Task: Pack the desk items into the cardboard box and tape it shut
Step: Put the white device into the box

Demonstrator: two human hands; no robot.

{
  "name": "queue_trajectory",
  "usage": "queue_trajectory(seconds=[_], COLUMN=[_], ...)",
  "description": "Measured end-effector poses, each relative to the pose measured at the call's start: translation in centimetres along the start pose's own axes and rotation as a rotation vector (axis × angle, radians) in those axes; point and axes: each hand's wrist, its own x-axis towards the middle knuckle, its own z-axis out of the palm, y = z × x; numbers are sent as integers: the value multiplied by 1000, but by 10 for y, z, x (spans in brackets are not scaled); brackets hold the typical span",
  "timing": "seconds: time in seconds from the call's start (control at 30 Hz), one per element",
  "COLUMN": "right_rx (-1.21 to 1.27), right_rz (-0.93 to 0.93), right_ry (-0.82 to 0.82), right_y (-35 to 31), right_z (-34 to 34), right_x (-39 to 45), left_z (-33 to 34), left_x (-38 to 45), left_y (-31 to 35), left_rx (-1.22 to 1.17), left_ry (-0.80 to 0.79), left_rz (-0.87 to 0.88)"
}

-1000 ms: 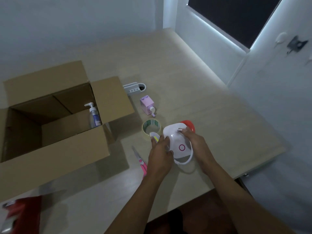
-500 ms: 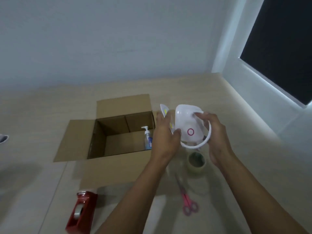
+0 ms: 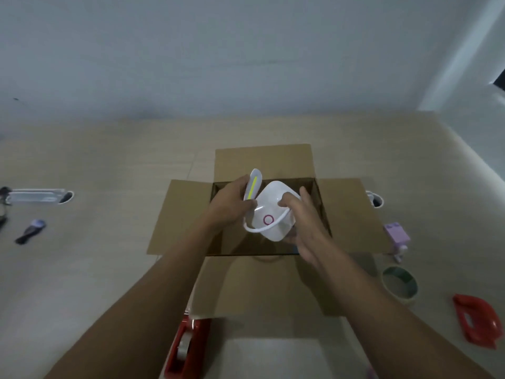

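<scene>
Cardboard box [image 3: 262,165] at the middle of the surface [image 3: 109,165], 4 flaps spread outward. Lamp [image 3: 272,214] held over the box opening between left hand [image 3: 232,206] and right hand [image 3: 306,222]. Tape dispenser [image 3: 187,346] at the near edge, just beside the near flap. Right of the box, far to near: cup [image 3: 375,199], small block [image 3: 396,236], tape roll [image 3: 400,283], then hole punch [image 3: 476,321] toward the near right corner. Holder [image 3: 38,196] and clip [image 3: 31,231] at the left edge.

Two bare forearms (no sleeves visible), hands [image 3: 232,203] ungloved
</scene>
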Motion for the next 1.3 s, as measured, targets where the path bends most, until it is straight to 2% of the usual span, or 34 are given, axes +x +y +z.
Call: queue_trajectory(seconds=[0.13,0.27,0.33,0.43,0.6,0.73,0.97,1.03,1.17,1.3], right_rx=[84,31,-17,-86,-95,-240,-748,-822,-869,-854], right_rz=[108,144,187,218,338,321,280,271,302,354], right_ry=[47,146,171,152,52,33,-2,-13,-70,-92], right_y=[22,47,67,112,51,54,81,87,94,104], right_z=[19,24,21,5,30,20,19,20,18,12], right_x=[28,57,80,147,82,95,126,129,138,150], left_z=[0,1,2,6,0,-8,0,4,15,20], left_x=[3,-9,-11,-9,0,4,6,4,3,4], left_y=[-12,-19,-30,-44,-55,-75,-95,-101,-108,-110], left_rx=[127,120,133,168,308,368,463,457,427,431], left_ry=[-46,-285,-326,-330,-262,-266,-255,-227,-197,-240], left_rz=[30,92,108,151,181,145,129,102,106,74])
